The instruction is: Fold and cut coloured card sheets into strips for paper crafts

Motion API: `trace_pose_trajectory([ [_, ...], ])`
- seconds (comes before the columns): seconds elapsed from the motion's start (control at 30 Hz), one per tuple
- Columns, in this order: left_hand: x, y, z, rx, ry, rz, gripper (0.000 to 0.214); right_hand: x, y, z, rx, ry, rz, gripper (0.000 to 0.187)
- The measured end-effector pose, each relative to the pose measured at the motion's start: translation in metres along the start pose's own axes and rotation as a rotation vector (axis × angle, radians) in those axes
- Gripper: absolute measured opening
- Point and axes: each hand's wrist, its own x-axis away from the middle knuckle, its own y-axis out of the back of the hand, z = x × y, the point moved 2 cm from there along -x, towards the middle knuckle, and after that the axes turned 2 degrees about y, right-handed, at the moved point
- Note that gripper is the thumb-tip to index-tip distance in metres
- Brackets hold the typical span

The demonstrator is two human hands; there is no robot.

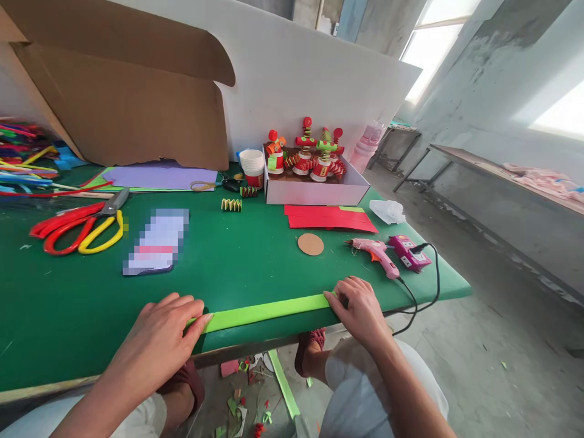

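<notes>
A long light-green paper strip lies along the near edge of the green table. My left hand rests on its left end, fingers together and flat, pressing it down. My right hand holds the strip's right end, fingers curled over it. A pink glue gun lies just beyond my right hand, its black cord trailing off the table edge.
Red and yellow scissors lie at the left. A round cardboard disc and red paper sheets sit mid-table. A white box holds several paper figures, with paper cups beside it. Pipe cleaners lie far left. Scraps litter the floor.
</notes>
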Motion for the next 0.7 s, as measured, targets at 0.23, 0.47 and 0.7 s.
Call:
trace_pose_trajectory([
  [0.23, -0.0001, -0.0016, 0.0007, -0.011, 0.020, 0.030, 0.040, 0.0006, -0.0019, 0.0025, 0.050, 0.000, 0.017, 0.044],
  [0.47, 0.0007, -0.0021, 0.0012, -0.007, 0.026, 0.033, 0.041, 0.0008, -0.0023, 0.0031, 0.073, 0.008, 0.025, 0.041],
  [0.7, 0.0020, -0.0025, -0.0027, -0.081, -0.001, 0.013, 0.041, 0.0023, -0.0048, 0.0035, 0.095, -0.003, 0.017, 0.038],
])
